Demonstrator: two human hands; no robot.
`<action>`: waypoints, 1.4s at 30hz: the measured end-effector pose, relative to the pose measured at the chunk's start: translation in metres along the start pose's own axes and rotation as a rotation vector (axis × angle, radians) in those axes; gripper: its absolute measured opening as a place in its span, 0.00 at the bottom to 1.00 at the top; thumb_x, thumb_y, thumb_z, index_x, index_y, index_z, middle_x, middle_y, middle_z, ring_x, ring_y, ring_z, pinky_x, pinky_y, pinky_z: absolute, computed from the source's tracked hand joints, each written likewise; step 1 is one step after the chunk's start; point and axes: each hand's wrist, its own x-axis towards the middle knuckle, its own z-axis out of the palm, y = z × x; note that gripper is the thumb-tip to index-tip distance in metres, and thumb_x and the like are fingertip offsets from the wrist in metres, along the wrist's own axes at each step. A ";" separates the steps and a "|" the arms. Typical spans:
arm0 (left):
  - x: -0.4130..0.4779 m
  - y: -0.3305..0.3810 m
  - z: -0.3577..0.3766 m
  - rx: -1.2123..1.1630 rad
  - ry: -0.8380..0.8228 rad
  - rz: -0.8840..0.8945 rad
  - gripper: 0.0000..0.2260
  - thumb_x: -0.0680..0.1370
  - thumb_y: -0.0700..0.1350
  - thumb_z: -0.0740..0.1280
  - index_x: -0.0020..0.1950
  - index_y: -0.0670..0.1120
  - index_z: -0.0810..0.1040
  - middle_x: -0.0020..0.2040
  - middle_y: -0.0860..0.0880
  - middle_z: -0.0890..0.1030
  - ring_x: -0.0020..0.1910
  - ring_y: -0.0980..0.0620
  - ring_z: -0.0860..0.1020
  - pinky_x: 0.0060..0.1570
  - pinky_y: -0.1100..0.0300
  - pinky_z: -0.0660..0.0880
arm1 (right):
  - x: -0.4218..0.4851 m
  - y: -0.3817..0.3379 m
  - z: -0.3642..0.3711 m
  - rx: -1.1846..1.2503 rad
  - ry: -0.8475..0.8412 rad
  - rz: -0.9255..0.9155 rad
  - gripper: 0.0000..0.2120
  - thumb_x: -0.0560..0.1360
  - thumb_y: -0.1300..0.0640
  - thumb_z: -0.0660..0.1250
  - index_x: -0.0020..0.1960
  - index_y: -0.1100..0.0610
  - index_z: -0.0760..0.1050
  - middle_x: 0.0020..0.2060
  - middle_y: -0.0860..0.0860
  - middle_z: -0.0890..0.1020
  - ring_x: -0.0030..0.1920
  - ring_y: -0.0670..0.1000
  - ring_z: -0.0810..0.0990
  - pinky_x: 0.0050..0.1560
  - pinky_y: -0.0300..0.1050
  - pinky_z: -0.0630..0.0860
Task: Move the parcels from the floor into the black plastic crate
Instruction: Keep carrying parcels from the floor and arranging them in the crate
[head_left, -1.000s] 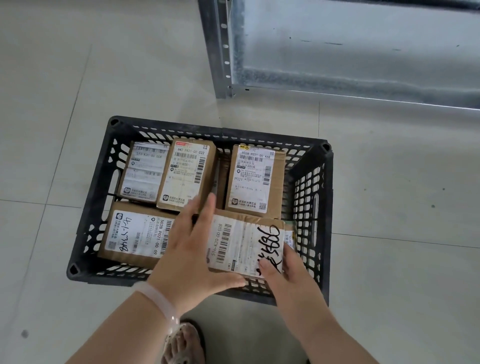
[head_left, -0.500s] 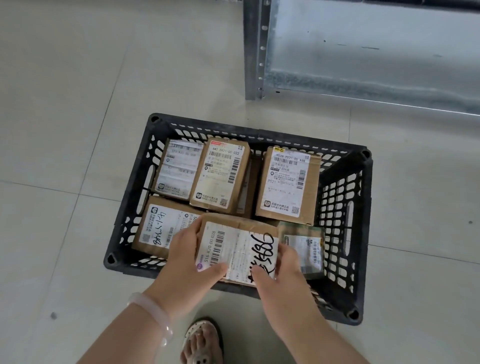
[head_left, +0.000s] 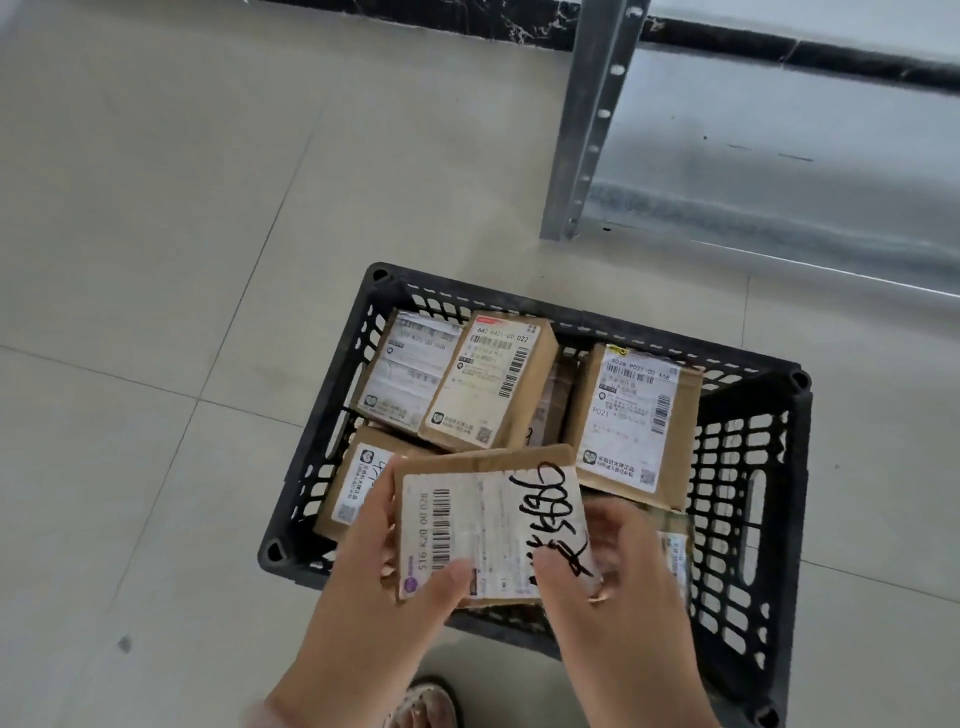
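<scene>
A black plastic crate stands on the tiled floor and holds several brown cardboard parcels with white labels. Three parcels lie along its far side, among them a central parcel and a right parcel. Over the crate's near side I hold a flat parcel with black handwriting, tilted. My left hand grips its left edge, thumb on the label. My right hand grips its right edge, thumb on top. Beneath it a further parcel shows at the left and a greenish parcel at the right.
A grey metal shelf post and a low metal shelf panel stand beyond the crate at the right. Bare light floor tiles spread to the left. My sandalled foot is just in front of the crate.
The handwritten parcel has risen off the parcels below and tilted, with both hands gripping its edges. The view has shifted so the crate sits further right.
</scene>
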 end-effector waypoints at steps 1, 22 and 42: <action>-0.003 0.002 -0.007 -0.039 0.030 0.026 0.34 0.65 0.52 0.77 0.66 0.66 0.65 0.56 0.59 0.80 0.57 0.59 0.79 0.47 0.59 0.80 | 0.002 -0.009 0.003 -0.034 -0.004 -0.056 0.17 0.64 0.38 0.65 0.52 0.37 0.67 0.47 0.37 0.77 0.49 0.38 0.77 0.45 0.38 0.77; 0.063 0.026 -0.016 -0.532 0.482 -0.249 0.36 0.67 0.47 0.75 0.69 0.60 0.60 0.59 0.49 0.78 0.54 0.48 0.80 0.51 0.46 0.80 | 0.101 -0.083 0.051 0.195 -0.173 -0.132 0.14 0.74 0.46 0.67 0.58 0.37 0.71 0.63 0.42 0.72 0.63 0.45 0.73 0.50 0.40 0.80; 0.110 0.028 -0.006 -0.553 0.699 -0.332 0.25 0.74 0.41 0.71 0.64 0.56 0.62 0.57 0.46 0.77 0.47 0.47 0.81 0.37 0.57 0.82 | 0.112 -0.038 0.048 -0.753 -0.144 -0.160 0.43 0.72 0.29 0.57 0.76 0.39 0.36 0.77 0.49 0.35 0.77 0.54 0.33 0.73 0.53 0.36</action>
